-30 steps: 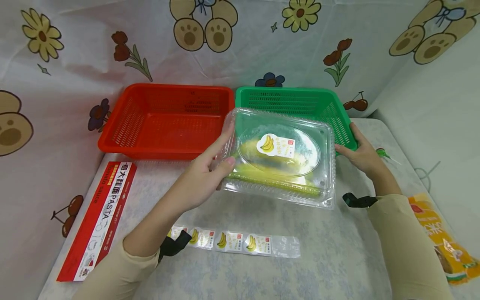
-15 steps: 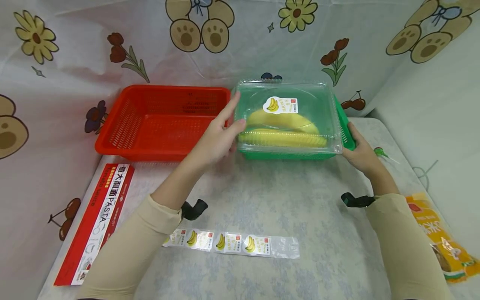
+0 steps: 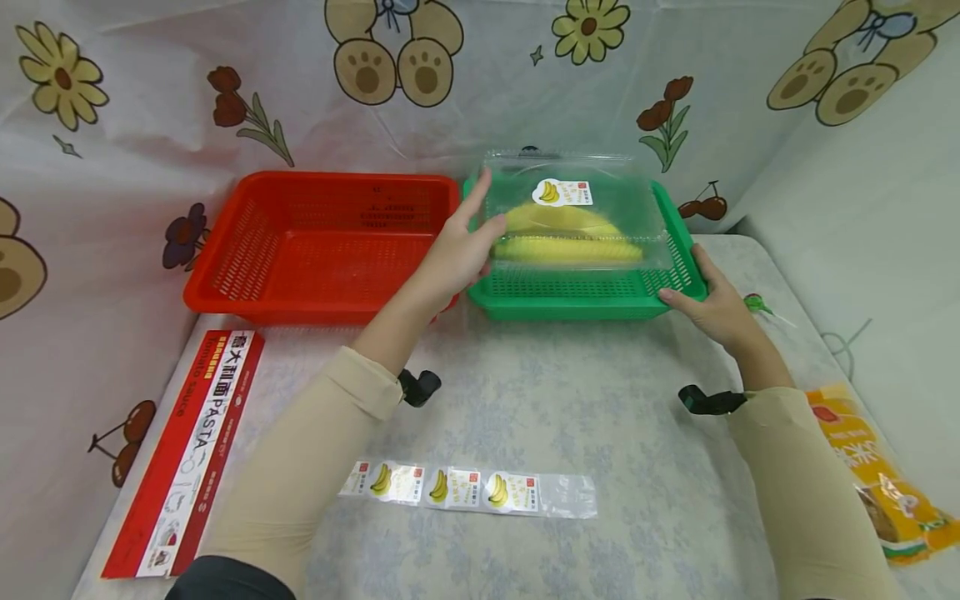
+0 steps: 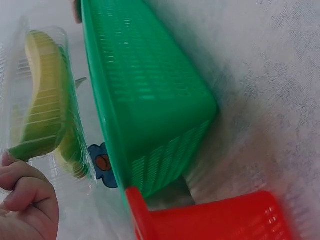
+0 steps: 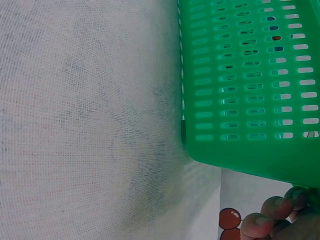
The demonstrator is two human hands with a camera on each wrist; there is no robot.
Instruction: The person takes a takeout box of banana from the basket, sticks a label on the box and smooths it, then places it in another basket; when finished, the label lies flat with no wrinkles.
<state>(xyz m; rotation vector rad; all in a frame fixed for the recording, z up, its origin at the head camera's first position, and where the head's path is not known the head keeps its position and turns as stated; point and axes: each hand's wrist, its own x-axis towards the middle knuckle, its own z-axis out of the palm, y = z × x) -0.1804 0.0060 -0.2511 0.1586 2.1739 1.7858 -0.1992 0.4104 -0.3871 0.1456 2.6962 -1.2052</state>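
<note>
A clear plastic clamshell box [image 3: 577, 250] with yellow-green bananas [image 4: 42, 95] inside is over the green basket [image 3: 570, 307]. On its lid is a white label [image 3: 562, 192] with a banana picture. My left hand [image 3: 463, 248] grips the box by its left end, thumb toward the front. In the left wrist view the box is above the basket's rim, with the curled fingers [image 4: 25, 195] at its end. At the basket's right front corner, my right hand [image 3: 716, 304] holds the rim between thumb and fingers.
A red basket [image 3: 322, 312] stands left of the green one. On the table lie a red-and-white pasta box [image 3: 187, 450], a strip of banana labels [image 3: 457, 488], a yellow-orange food bag [image 3: 877, 475] and a small green-topped item [image 3: 757, 303]. A patterned cloth hangs behind.
My left hand has carried the banana box away from me, from in front of the green basket to over it. My right hand stays at the basket's corner.
</note>
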